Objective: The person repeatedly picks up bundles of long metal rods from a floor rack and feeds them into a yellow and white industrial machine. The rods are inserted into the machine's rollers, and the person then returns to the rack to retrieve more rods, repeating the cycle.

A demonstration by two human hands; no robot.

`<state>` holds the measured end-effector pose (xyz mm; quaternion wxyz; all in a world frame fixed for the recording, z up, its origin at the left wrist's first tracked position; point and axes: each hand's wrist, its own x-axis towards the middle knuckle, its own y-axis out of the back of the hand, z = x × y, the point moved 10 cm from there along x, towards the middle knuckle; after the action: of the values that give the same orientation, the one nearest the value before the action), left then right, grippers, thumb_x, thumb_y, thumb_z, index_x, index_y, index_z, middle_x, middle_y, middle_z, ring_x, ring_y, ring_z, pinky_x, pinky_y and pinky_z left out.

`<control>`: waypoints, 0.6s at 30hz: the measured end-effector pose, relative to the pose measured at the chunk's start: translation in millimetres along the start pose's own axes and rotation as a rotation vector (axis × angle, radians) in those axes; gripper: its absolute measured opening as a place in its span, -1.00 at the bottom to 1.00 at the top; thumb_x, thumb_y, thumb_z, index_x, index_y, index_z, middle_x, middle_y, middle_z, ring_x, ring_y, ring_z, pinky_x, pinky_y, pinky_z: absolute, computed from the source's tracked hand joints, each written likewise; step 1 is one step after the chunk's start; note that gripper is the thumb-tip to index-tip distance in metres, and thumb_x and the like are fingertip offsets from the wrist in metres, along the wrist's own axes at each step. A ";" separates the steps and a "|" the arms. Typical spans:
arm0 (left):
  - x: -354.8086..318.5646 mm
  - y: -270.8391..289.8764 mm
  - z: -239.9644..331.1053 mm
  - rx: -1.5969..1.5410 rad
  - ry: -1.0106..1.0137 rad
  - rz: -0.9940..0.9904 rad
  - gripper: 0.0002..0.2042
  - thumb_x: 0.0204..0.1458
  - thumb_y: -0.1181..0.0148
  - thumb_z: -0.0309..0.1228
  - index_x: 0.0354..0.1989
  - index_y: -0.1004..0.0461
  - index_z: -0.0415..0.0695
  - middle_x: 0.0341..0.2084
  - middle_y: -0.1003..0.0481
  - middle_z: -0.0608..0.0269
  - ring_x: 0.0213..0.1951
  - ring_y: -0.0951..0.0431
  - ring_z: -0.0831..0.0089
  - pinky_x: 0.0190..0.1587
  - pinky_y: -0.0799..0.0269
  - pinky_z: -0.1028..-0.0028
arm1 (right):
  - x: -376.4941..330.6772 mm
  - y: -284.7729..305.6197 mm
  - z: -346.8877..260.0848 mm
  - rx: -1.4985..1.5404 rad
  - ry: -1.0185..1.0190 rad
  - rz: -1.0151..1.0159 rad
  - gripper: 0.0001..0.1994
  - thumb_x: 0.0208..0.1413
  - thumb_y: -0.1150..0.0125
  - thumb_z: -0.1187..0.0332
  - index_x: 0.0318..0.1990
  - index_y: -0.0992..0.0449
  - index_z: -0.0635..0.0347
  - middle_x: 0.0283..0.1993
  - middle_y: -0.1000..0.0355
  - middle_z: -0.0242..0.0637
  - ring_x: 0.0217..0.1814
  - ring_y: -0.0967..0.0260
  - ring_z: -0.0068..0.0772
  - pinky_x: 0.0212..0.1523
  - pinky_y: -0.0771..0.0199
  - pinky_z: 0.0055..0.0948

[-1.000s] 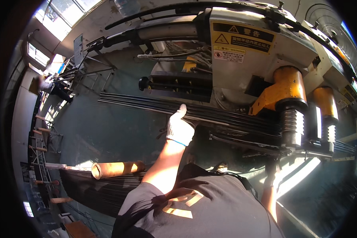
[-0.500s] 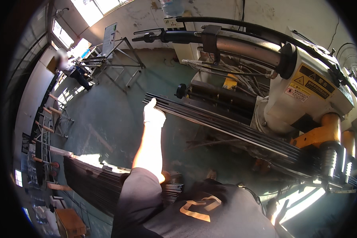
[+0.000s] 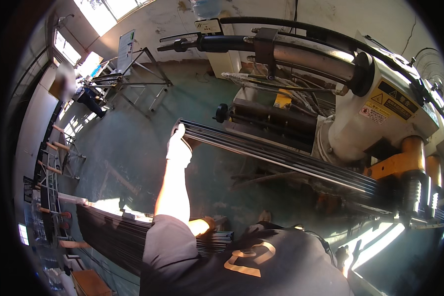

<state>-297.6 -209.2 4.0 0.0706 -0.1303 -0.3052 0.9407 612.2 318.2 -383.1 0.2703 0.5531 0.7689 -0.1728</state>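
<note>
My left hand (image 3: pixel 179 145), washed out by sunlight, is closed around the near-left end of a bundle of long, thin dark rods (image 3: pixel 261 157). The thumb lies along the top of the bundle. From my hand the rods slope down to the right, and their other ends run into shade beside the machine's yellow bracket (image 3: pixel 394 167). Low at the right, next to my torso, a half-lit shape that looks like my right hand (image 3: pixel 345 257) hangs apart from the rods; its fingers cannot be made out.
A large white machine (image 3: pixel 352 121) with hoses and a long cylinder (image 3: pixel 306 61) fills the right. Another stack of dark rods (image 3: pixel 113 229) lies at lower left. Farther off are a metal frame table (image 3: pixel 145 74), a person (image 3: pixel 86 96) and roller stands (image 3: pixel 59 145).
My left hand has shifted slightly left along with the rod ends, still gripping them. The whole view has turned a little, so the background sits farther left.
</note>
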 end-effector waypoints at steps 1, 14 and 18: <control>0.7 0.8 -1.8 0.040 0.004 -0.019 -0.65 0.45 -0.24 -0.17 0.28 -0.49 -0.05 0.14 -0.62 -0.03 0.17 -0.64 -0.10 0.22 -0.65 -0.26 | 6.2 7.2 -3.9 -0.067 0.028 0.017 -0.58 0.54 -0.19 0.08 -0.45 -0.56 0.01 -0.59 -0.43 -0.43 -0.70 -0.25 -0.46 -0.67 -0.08 -0.38; 27.6 105.7 38.7 0.467 -0.235 0.193 -0.37 0.54 0.11 0.20 0.39 -0.52 -0.08 0.24 -0.63 0.23 0.20 -0.61 0.34 0.32 -0.49 0.26 | -61.1 -88.7 -139.1 -0.380 -0.117 0.141 -0.71 0.43 -0.34 0.18 -0.06 -0.74 0.27 -0.24 -0.71 -0.31 -0.28 -0.58 -0.49 -0.26 -0.48 -0.42; -48.3 5.4 -69.5 -0.025 -0.088 0.392 -0.27 0.54 0.14 0.19 0.59 -0.24 -0.17 0.47 -0.42 -0.04 0.47 -0.42 0.10 0.55 -0.31 0.14 | -40.5 -48.1 -141.2 -0.538 -0.087 0.161 -0.59 0.42 -0.32 0.05 -0.19 -0.77 0.31 -0.35 -0.67 -0.30 -0.39 -0.44 -0.46 -0.30 -0.43 -0.39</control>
<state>-231.7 -185.2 -43.7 -0.1290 -0.1469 -0.2885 0.9373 544.9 351.5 -247.9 0.4530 0.5127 0.7285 0.0359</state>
